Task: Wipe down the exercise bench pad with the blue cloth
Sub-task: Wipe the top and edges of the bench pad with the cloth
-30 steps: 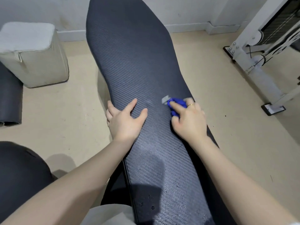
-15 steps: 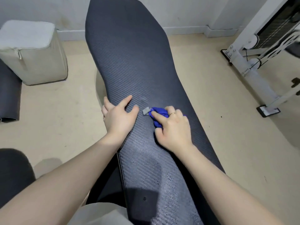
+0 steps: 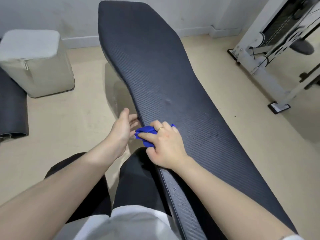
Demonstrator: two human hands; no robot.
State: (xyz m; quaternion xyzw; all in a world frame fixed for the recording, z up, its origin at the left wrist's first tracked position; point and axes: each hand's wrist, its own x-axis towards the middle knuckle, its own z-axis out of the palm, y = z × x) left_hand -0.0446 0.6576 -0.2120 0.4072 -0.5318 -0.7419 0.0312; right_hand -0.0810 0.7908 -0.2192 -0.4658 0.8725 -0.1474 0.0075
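The long dark ribbed bench pad [image 3: 155, 70] runs from the far wall down to the lower right. My right hand [image 3: 166, 148] presses a bunched blue cloth [image 3: 146, 133] against the pad's left edge, fingers curled over it, a ring on one finger. Just left of the pad, my left hand [image 3: 123, 130] hovers off the edge with its palm turned toward the cloth and fingers apart, holding nothing. A small pale mark [image 3: 167, 101] shows on the pad beyond the cloth.
A beige padded block [image 3: 34, 64] stands on the floor at the left, with a dark rolled mat [image 3: 12, 108] beside it. A white machine frame [image 3: 259, 54] with a foot plate [image 3: 278, 107] stands at the right. My dark-clad knees [image 3: 136, 179] are below the hands.
My right hand has dragged the cloth leftward across the pad to its left edge. My left hand has lifted off the pad and now hangs beside it. The view has shifted left.
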